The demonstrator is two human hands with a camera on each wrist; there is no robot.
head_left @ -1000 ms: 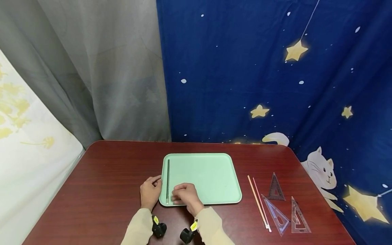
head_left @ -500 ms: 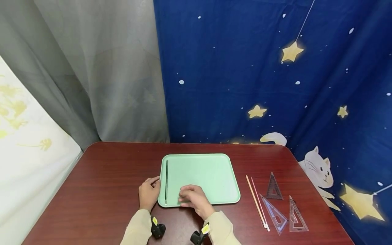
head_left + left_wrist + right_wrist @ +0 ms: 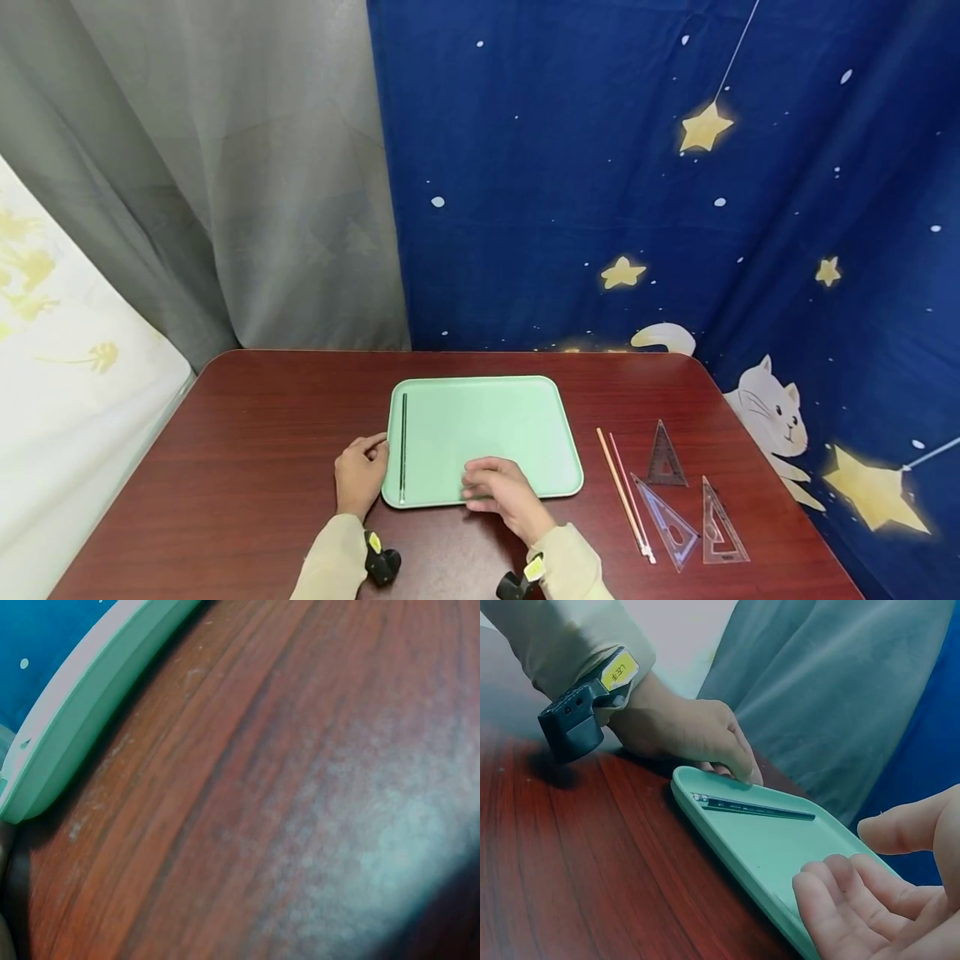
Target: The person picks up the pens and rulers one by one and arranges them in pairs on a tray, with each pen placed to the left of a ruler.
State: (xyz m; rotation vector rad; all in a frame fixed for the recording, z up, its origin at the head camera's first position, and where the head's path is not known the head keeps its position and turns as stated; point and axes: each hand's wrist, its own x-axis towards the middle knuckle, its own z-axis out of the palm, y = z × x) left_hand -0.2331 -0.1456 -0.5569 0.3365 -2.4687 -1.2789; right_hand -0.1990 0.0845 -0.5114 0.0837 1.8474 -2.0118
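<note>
A pale green tray [image 3: 495, 433] lies flat, also seen at an angle in the right wrist view. Along its left side rests a dark pencil [image 3: 403, 450], its metal-banded end [image 3: 701, 799] toward the person. The left hand [image 3: 360, 475] rests on the table beside the tray, its fingertips touching the left rim. Above the tray's front edge hovers the right hand [image 3: 504, 492], fingers loosely bent and holding nothing. In the right wrist view its thumb [image 3: 904, 829] stands apart from the fingers. The left wrist view shows mainly tabletop and the tray's underside [image 3: 82, 727].
Right of the tray lie an orange-tan pencil [image 3: 621, 487] and a red pencil [image 3: 628, 492]. Beyond them are a dark set square [image 3: 664, 458], a clear bluish set square [image 3: 670, 525] and another clear set square [image 3: 720, 525]. All lie on the dark red wooden table [image 3: 285, 400].
The right hand has moved right, away from the dark pencil, along the tray's front edge. The left hand stays at the left rim. The whole view has shifted slightly left.
</note>
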